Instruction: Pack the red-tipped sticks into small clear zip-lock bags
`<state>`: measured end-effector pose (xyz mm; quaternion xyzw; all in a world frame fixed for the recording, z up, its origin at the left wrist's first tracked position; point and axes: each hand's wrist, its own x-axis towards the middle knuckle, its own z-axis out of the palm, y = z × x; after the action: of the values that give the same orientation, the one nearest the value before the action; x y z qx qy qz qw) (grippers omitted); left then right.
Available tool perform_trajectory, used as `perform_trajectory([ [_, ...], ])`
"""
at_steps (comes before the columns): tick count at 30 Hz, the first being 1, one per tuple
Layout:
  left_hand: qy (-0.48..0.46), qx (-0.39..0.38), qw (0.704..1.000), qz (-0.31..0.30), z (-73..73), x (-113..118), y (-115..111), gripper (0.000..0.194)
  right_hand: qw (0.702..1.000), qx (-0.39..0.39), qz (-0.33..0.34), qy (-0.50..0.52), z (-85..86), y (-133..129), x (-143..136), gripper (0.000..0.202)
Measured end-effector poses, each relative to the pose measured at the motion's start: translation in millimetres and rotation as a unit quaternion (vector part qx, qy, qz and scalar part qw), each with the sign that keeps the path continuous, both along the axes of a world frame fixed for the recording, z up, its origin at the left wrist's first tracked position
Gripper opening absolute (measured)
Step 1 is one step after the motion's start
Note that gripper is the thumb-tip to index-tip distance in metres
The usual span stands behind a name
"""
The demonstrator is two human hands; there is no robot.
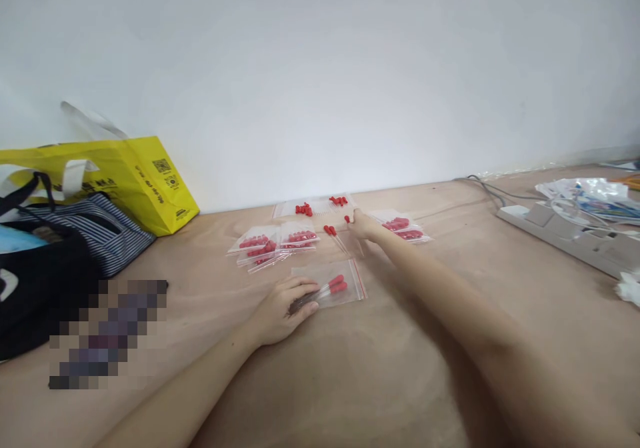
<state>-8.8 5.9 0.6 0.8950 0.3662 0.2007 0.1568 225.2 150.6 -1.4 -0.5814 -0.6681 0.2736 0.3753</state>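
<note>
My left hand is closed on the near left edge of a clear zip bag lying flat. Inside it are droppers with red bulbs, their clear stems partly covered by my fingers. Farther off, my right hand pinches a dropper by its red bulb end. To the left of that hand a couple of loose droppers lie slanted on the table. At the back, a larger clear bag bears two groups of red-bulb droppers.
Filled zip bags overlap left of centre; more filled bags lie beyond my right forearm. A yellow bag and a striped bag stand left, near a blurred-out object. A white power strip with cables lies right.
</note>
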Motion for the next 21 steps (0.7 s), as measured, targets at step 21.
perform_trajectory([
  [21,0.046,-0.036,0.998,0.013,2.5,-13.8,7.0,0.037,0.914,-0.031,-0.034,0.402,-28.2,-108.5,22.8,0.040],
])
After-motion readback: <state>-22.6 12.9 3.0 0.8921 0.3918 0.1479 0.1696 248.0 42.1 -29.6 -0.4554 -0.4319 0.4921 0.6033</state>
